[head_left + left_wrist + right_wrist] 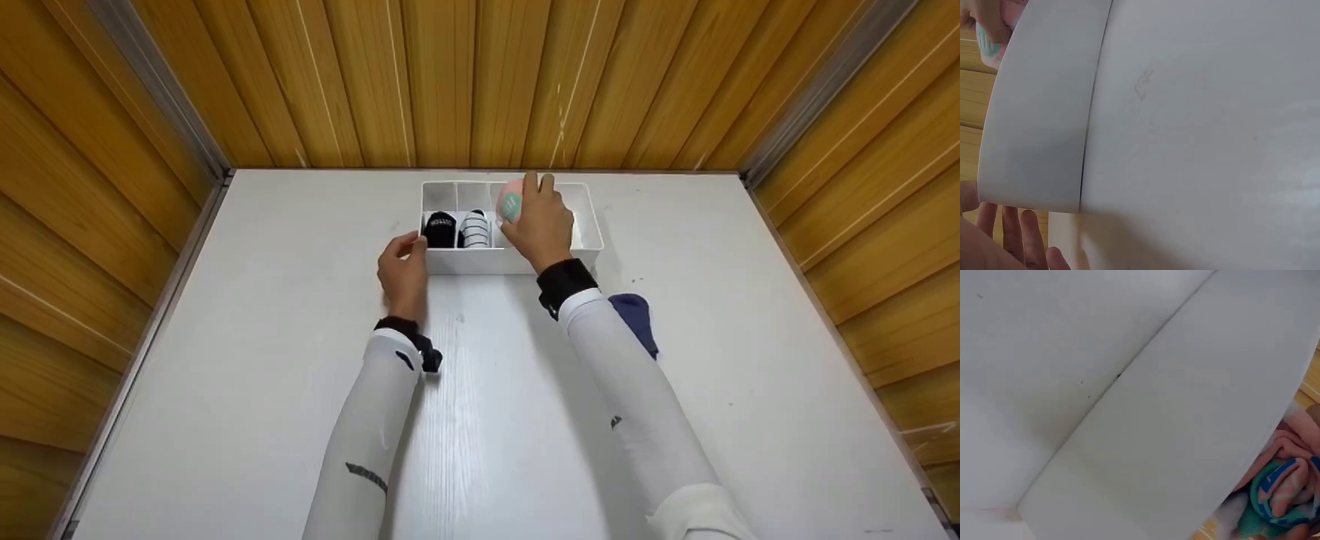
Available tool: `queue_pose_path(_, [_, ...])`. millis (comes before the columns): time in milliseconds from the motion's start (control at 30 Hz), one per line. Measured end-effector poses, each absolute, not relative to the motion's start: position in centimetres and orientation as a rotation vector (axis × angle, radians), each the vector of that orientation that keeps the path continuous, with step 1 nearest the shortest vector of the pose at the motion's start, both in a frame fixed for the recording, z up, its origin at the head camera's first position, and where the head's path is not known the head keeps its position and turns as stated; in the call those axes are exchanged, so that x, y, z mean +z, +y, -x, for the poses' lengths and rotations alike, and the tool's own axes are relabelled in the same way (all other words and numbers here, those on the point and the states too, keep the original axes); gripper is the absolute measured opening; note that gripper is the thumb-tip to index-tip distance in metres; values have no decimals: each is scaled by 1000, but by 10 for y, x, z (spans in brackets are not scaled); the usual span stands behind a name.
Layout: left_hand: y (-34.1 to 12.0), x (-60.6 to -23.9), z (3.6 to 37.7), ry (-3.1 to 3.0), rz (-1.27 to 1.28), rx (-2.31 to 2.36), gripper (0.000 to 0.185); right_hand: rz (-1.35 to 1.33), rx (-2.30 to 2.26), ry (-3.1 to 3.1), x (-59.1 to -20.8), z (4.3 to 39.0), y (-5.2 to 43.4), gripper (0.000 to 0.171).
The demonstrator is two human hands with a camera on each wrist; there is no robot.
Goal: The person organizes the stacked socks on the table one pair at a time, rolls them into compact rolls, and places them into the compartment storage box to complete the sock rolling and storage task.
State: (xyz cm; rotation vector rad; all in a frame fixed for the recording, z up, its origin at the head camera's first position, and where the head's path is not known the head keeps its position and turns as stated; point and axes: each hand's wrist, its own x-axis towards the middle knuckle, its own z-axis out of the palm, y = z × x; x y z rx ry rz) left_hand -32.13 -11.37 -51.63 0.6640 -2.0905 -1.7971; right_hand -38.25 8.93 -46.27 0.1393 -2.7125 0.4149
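Note:
A white divided storage box (480,261) stands near the back of the table. My left hand (403,271) holds its front left corner, thumb at the rim and fingers along the outer side. Above the box's middle-right part, my right hand (541,225) grips a rolled pink sock (510,201) with a teal patch. In the right wrist view that pink sock (1286,486) shows teal and blue layers in its roll. A rolled black sock (439,229) sits in the leftmost compartment. Beside it is a rolled white sock with dark stripes (475,229).
A navy sock (636,321) lies on the white table (255,360), partly hidden by my right forearm. Wood-look panel walls (465,82) enclose the back and both sides, the back one close behind the box.

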Motion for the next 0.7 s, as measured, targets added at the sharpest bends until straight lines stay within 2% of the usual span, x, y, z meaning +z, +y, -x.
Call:
queue_pose_path(267, [-114,-520,313,-2092,-635,-1828,26,-391,132,-2847,-466,366,74,56])
queue_pose_path(500, [-128,-526,312,-2101,-667,-1804,27,-659,196,-3007,-467,359,69,58])
queue_pose_path(567, [-134,-532,309,-2088,-683,-1801,27,-701,196,-2955,-478,358,61,49])
queue_pose_path(700, [-141,-543,303,-2069,-685,-1805,26,-662,286,-2820,-502,359,46,18])
